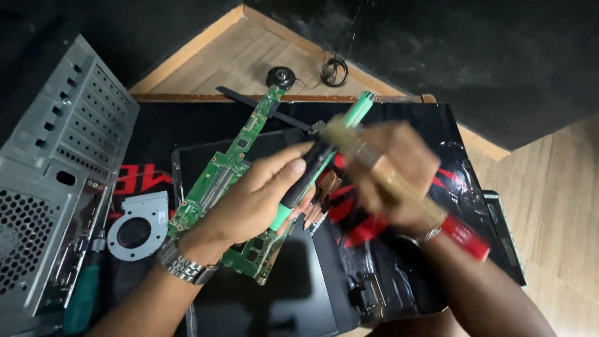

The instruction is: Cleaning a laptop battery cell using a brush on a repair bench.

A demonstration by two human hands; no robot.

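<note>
the left hand (259, 200), at the centre of the frame, was curled shut round a green-and-black screwdriver (324, 153), whose green shaft ran up and right out of the fist toward the upper middle. beneath that hand lay a long green circuit board (218, 175), slanting from lower centre up to the upper middle. the right hand (390, 175), blurred, sat just right of centre, closed on a brush with a wooden handle and red end (465, 237) that pointed to the lower right. a grey computer case (50, 181) filled the left edge, a grey fan bracket (137, 224) beside it.
</note>
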